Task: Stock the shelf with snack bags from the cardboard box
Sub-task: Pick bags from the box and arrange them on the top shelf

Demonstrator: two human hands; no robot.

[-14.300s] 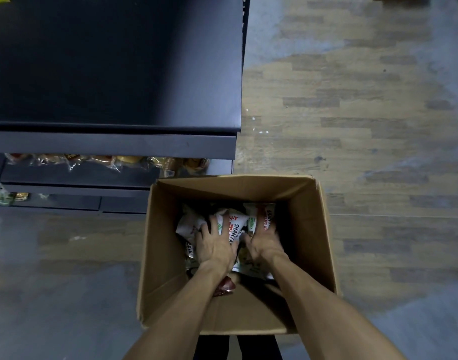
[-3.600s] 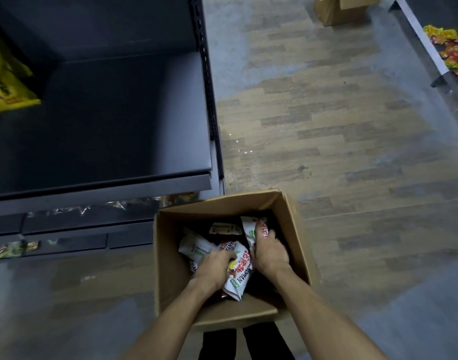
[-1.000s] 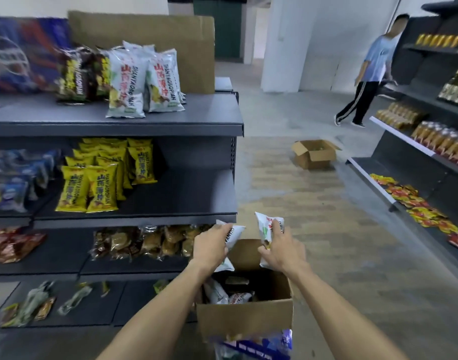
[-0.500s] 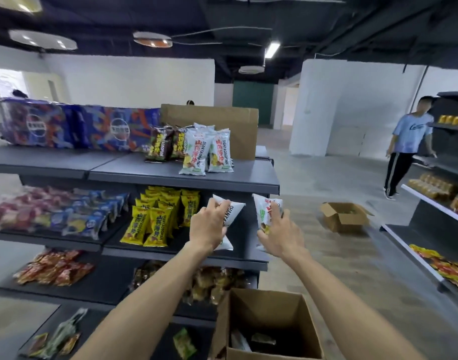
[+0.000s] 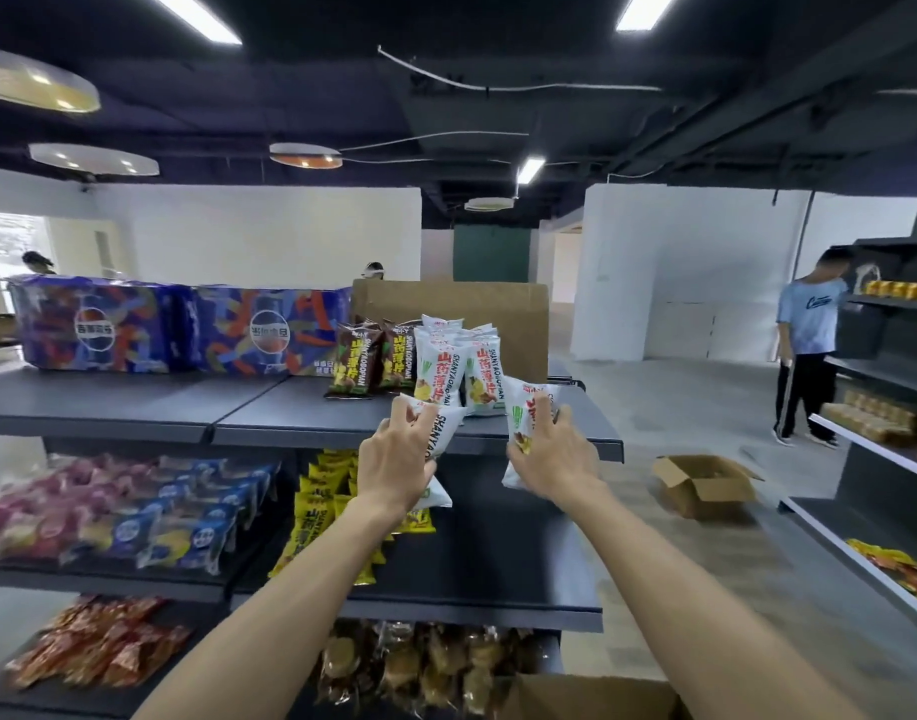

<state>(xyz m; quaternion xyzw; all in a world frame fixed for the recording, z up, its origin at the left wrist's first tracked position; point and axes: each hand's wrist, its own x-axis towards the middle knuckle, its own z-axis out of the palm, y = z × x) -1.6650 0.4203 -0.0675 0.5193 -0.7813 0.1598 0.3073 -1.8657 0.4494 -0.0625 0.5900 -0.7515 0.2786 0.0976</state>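
You've lifted both hands from the box (image 5: 591, 696) to the top shelf (image 5: 565, 431): left hand (image 5: 394, 467) and right hand (image 5: 552, 457) each grip a white bag (image 5: 446, 428), ready to join the far row (image 5: 456, 366).

"SHANYAOBOPIAN" on the brown bags (image 5: 353, 362) and white bags (image 5: 485, 374)

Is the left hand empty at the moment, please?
No, the left hand grips a white snack bag near the top shelf.

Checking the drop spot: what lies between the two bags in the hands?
Head view: between the left bag and right bag show standing white bags and bare shelf edge.
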